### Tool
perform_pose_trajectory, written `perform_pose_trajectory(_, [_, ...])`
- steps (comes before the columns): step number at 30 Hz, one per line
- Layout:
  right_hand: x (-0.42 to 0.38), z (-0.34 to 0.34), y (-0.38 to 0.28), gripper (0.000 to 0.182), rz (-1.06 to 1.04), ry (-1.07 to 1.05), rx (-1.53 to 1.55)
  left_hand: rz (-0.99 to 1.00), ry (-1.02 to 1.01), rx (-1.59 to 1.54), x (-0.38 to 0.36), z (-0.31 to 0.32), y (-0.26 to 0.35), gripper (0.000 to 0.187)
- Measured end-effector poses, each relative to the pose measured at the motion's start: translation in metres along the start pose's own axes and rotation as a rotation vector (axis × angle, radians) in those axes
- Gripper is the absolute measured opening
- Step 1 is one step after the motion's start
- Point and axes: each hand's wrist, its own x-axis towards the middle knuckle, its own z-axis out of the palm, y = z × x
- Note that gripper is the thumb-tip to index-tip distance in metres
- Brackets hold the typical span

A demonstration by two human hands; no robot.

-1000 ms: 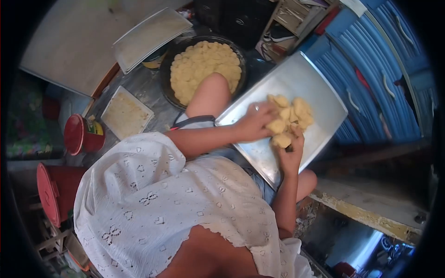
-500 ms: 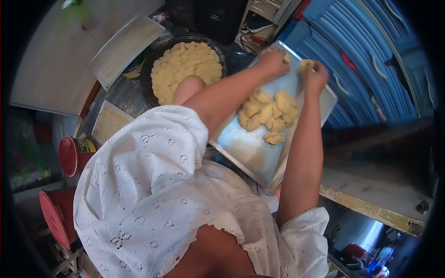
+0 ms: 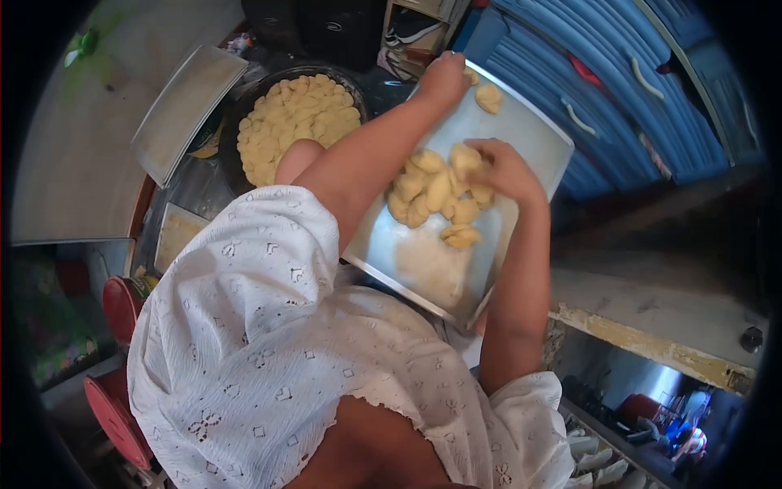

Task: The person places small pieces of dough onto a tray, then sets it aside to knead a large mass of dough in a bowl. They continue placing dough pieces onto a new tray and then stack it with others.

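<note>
A metal tray (image 3: 529,122) lies tilted across the view, with a pile of pale dough pieces (image 3: 437,191) near its middle. My left hand (image 3: 444,79) is closed at the tray's far left corner, a small dough piece (image 3: 471,76) at its fingertips. Just beside it, a single dough piece (image 3: 489,99) rests on the tray. At the right side of the pile, my right hand (image 3: 503,169) has its fingers on a dough piece (image 3: 465,158); part of the grip is hidden. Flour dusts the tray's near end.
A round dark pan (image 3: 226,159) full of dough pieces (image 3: 297,122) stands to the left. Near it are an upright flat panel (image 3: 189,110) and a smaller tray (image 3: 177,232). Red-lidded containers (image 3: 120,310) stand at lower left, blue drawers (image 3: 562,73) at upper right.
My right hand has come down from the tray's far end to the pile. My left hand has moved left to the far corner. One dough piece now lies alone at the far end.
</note>
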Motion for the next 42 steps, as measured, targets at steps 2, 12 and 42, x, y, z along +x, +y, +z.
perform_pose_trajectory(2, [-0.015, 0.014, 0.006, 0.038, -0.12, 0.072, 0.109, -0.021, -0.073, -0.017, 0.002, 0.002, 0.006, 0.029])
perform_pose_trajectory(12, [0.02, -0.015, 0.018, 0.015, -0.011, 1.121, 0.429, 0.423, -0.176, 0.292, -0.02, 0.021, 0.035, 0.022])
perform_pose_trajectory(42, [-0.028, -0.027, 0.056, 0.025, 0.259, 0.837, 0.3, 0.544, -0.521, 0.419, -0.021, 0.04, 0.075, 0.026])
